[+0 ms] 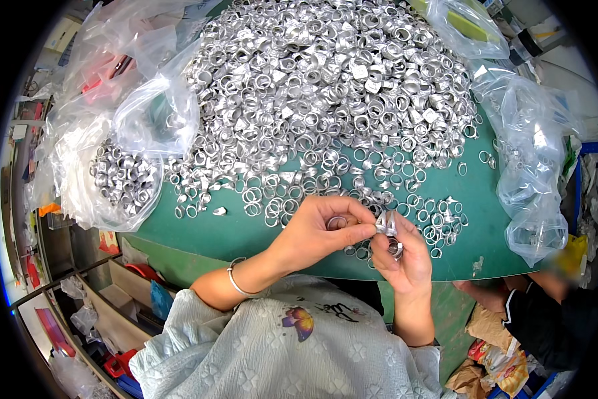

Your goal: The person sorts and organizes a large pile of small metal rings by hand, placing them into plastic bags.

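A large heap of silver-coloured metal rings [325,73] covers the green table [179,239], with loose rings spread along its near side. Just above the table's front edge, my left hand [319,229] has thumb and forefinger pinched at a few silver rings [386,224]. My right hand [408,256] grips those same rings between its fingers, close against the left fingertips. One more ring [396,249] shows in the curled fingers of my right hand. Another ring [337,223] is seen inside the curl of my left hand; whether it is held there I cannot tell.
At the left stands an open clear plastic bag [72,169] with rings inside. More clear bags [528,173] lie along the right edge. Open drawers [122,292] are below left. Another person's dark sleeve [545,319] is at the lower right, beside crumpled packets [502,366].
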Tool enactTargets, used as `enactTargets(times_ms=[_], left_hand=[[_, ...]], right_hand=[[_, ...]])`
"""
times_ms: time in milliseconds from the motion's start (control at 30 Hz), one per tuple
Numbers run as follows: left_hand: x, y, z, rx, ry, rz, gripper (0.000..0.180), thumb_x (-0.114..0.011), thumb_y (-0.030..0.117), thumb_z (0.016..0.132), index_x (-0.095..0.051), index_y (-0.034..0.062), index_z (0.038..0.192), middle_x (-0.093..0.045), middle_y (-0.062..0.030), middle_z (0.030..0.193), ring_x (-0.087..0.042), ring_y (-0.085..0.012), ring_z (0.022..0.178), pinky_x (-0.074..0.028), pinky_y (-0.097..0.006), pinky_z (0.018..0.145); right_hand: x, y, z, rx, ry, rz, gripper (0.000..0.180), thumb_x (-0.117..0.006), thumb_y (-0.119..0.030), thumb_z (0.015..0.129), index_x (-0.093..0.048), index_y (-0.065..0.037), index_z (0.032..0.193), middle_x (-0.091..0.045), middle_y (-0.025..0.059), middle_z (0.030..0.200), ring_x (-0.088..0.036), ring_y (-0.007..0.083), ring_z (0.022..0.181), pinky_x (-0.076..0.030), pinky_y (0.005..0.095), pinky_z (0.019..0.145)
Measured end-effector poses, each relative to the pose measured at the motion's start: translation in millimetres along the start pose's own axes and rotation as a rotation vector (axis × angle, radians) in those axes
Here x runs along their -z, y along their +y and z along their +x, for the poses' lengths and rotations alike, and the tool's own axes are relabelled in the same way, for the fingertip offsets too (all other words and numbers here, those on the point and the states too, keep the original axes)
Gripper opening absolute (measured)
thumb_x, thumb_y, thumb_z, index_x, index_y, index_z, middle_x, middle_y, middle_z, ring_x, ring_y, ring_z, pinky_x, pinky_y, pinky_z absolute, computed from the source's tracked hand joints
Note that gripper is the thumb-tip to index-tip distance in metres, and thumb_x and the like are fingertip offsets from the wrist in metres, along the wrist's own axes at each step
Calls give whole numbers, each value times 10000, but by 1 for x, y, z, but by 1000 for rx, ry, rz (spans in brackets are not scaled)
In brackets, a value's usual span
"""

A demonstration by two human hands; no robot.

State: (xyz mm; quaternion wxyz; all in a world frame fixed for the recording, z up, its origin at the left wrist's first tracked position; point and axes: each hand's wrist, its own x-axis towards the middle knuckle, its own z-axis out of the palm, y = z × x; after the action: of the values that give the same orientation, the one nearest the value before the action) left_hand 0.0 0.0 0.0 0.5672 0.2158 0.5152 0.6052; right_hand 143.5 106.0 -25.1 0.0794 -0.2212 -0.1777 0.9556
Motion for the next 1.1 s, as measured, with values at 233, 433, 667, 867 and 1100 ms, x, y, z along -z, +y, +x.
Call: enactTargets(times_ms=[233,433,667,867,1100], left_hand=[[1,-3,-4,-81,-6,41,65,-632,65,795,-632,14,834,-463,68,620,-331,4,545,-265,-169,469],[0,-3,-6,-105,-16,72,55,-637,55,785,-638,24,830,-456,66,612,-319,2,543,-252,-173,470],[-4,2,-11,-119,-14,62,69,-625,58,796,-637,19,851,-479,60,650,-328,3,548,-263,-170,476],[-8,8,-17,22,32,-153,110,-604,72,820,-608,-7,897,-541,42,704,-384,19,569,-287,-137,480],[-9,4,-24,-79,97,-48,73,-594,32,814,-605,-7,875,-551,45,753,-342,30,565,-259,-138,476]], right_hand=[[-9,3,-2,73,39,-106,248,-424,-258,925,-514,-32,875,-539,78,663,-364,78,389,-254,185,348],[-13,6,-3,141,63,-201,219,-438,-243,922,-507,-43,866,-557,84,694,-387,83,407,-273,180,361],[-25,4,-7,164,77,-241,198,-427,-228,926,-489,-41,915,-547,93,656,-415,89,427,-288,182,370],[-17,4,-11,92,-19,40,180,-429,-207,918,-476,-46,984,-545,94,724,-455,120,465,-328,201,396],[-30,11,-13,119,194,396,172,-441,-196,911,-530,-76,997,-577,74,971,-532,173,882,-423,314,806]])
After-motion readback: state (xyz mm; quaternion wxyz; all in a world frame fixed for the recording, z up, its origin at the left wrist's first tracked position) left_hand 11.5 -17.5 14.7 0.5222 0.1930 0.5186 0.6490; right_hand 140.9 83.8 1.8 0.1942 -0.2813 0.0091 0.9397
